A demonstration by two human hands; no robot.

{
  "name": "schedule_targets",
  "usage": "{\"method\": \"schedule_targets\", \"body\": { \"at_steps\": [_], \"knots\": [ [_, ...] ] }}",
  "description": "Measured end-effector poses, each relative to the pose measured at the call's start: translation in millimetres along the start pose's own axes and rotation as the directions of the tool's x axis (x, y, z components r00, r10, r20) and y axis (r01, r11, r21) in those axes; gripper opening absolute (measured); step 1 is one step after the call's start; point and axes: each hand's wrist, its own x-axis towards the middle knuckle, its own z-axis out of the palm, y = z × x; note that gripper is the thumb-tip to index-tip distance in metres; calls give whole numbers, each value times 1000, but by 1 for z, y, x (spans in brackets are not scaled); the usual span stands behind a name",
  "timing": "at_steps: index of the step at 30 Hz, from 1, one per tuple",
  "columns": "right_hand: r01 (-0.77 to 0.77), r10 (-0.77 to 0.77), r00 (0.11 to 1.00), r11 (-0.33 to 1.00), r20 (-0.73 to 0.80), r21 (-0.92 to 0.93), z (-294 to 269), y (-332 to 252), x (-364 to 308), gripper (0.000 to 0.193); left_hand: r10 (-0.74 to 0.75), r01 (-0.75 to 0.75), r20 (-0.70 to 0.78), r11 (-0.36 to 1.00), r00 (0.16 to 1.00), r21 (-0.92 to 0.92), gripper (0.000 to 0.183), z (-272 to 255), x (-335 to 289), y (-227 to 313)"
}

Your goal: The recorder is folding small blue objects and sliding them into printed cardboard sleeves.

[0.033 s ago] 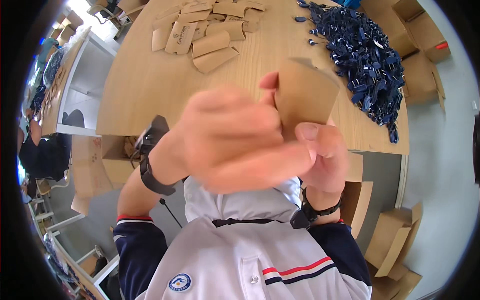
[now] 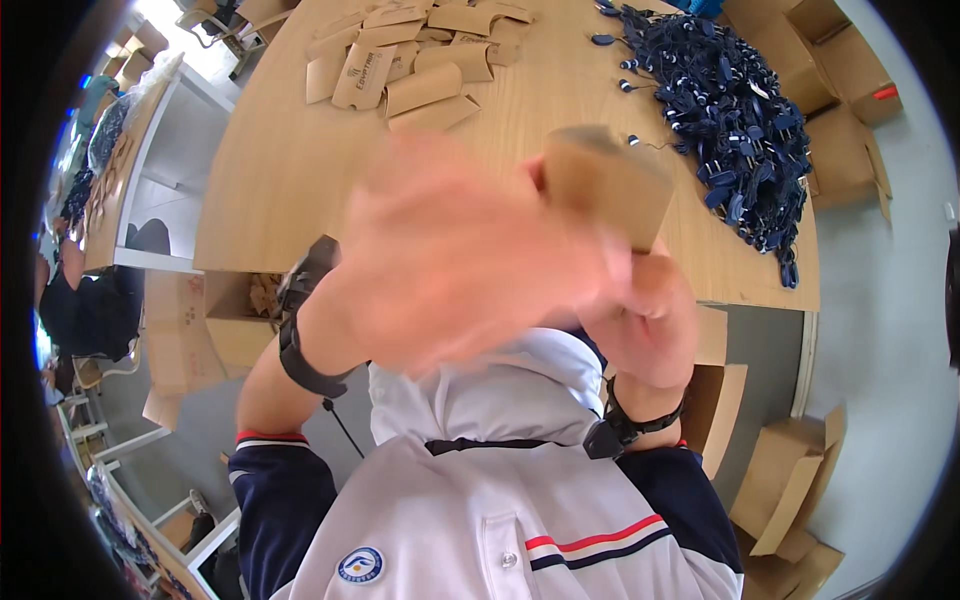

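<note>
Brown cardboard shapes one small sleeve (image 2: 612,190), raised over the near edge of the wooden table (image 2: 265,190), right of centre; the right hand (image 2: 650,325) grips its near end. Blurred, the left hand (image 2: 470,255) crosses from the left and hides part of the sleeve and of the right hand's fingers; whether it is open or closed, I cannot tell. Two black wrist devices show, a left watch (image 2: 300,290) and a right band (image 2: 632,425). Two piles take up the far part of the tabletop: on the left, flat cardboard sleeves (image 2: 425,88), at least ten, overlapping; on the right, dark blue corded earphones (image 2: 745,140), too tangled to count. One open carton (image 2: 240,340) stands near left, below the table edge, and at least two open cartons (image 2: 780,475) stand on the right.
</note>
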Motion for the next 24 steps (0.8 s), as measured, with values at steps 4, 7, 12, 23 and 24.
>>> {"method": "schedule_targets", "body": {
  "at_steps": [4, 7, 12, 23, 24],
  "knots": [
    [-233, 202, 961, 960, 188, 158, -2, -9, -1, 26, -279, 237, -137, 935, 950, -262, 21, -11, 37, -20],
    [-96, 109, 976, 992, 188, -76, -2, -6, -1, 14, -161, 198, 124, 888, 979, -414, 30, -14, 30, -28],
    [-130, 133, 991, 963, -2, -235, 2, -3, -3, 16, -273, 358, 234, 777, 933, -518, 27, -3, 18, -23],
    [329, -107, 941, 502, 320, -800, -24, -1, 2, 41, -488, 585, 697, -387, 525, -712, 65, 31, 9, 15],
    [348, -82, 929, 516, 360, -782, -27, 4, 0, 41, -438, 632, 740, -391, 511, -669, 65, 35, 4, 16]
  ]
}}
